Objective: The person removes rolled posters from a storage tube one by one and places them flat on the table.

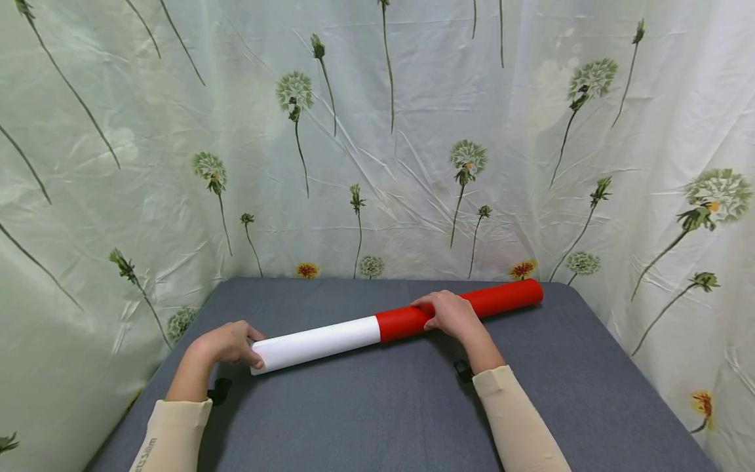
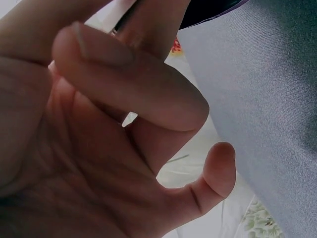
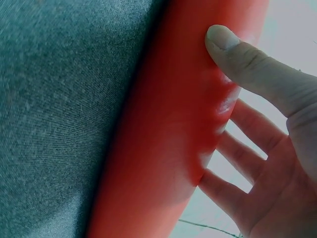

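Observation:
A long roll lies slanting across the table, with a white part (image 1: 321, 342) on the left and a slightly thicker red part (image 1: 504, 299) on the right. My left hand (image 1: 229, 342) pinches the white end between thumb and fingers. In the left wrist view its curled fingers (image 2: 143, 96) fill most of the picture and hide the roll's end. Farther right, my right hand (image 1: 453, 314) holds the red part from above. The right wrist view shows the thumb (image 3: 237, 57) on one side of the red surface and the fingers reaching round the other, with small dents beside them.
The dark grey table (image 1: 354, 419) runs back to a pale curtain (image 1: 377, 151) printed with dandelions, which also hangs at both sides. A small black device sits under each wrist, the left one (image 1: 219, 392) and the right one (image 1: 463, 371).

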A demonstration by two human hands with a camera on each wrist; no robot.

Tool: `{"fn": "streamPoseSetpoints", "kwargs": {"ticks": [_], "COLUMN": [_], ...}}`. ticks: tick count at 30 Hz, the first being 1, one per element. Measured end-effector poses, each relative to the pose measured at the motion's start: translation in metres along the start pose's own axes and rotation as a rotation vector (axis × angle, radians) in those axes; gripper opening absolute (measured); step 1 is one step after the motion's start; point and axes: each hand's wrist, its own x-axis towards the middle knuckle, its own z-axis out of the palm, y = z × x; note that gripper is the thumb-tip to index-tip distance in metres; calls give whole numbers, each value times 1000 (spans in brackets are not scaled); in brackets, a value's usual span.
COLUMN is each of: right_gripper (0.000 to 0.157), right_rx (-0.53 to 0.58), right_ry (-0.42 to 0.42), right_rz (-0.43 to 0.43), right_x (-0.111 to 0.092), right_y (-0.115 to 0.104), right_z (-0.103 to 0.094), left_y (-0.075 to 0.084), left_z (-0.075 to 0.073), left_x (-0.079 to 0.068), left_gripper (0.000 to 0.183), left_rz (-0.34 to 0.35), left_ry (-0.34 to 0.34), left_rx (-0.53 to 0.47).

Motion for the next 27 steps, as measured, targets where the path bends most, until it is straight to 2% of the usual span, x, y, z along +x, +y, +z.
{"fn": "streamPoseSetpoints", "kwargs": {"ticks": [27], "right_gripper": [52], "right_rx": [20], "right_ry": [-27], "right_rz": [16], "right_x": [-1], "right_y": [11], "right_z": [-3], "left_y": [-6], "left_z": [-4], "left_x": [-4], "left_gripper": [51], "left_rz": [23], "left_ry": [-13], "left_rx": [-30]}}
